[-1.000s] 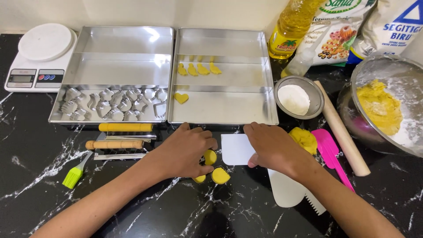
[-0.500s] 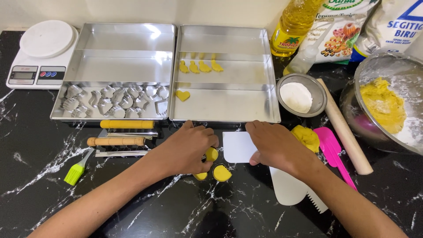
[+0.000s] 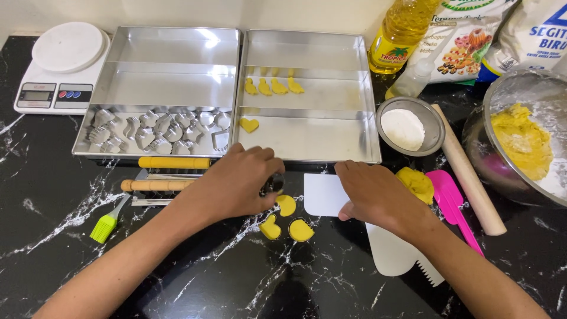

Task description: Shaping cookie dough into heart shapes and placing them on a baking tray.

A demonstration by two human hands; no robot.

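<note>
Black marbled tabletop [image 3: 71, 236], cookie-shaping station.

- Left hand [image 3: 236, 180]: curled closed around a small metal cookie cutter [image 3: 274, 184], just beside three cut yellow dough pieces [image 3: 287, 218].
- Right hand [image 3: 372, 195]: flat, fingers loosely spread, pressing on a white dough scraper [image 3: 323, 194]; grips nothing.
- Right baking tray [image 3: 354, 88]: four shaped pieces in a row and one heart; mostly bare.
- Left baking tray [image 3: 171, 65]: holds only spare cutters [image 3: 156, 130].
- Unshaped: dough lump [image 3: 416, 183] by the right hand; larger mass in mixing bowl [image 3: 522, 142].

Judgement: early stage, most dough still uncut.
</note>
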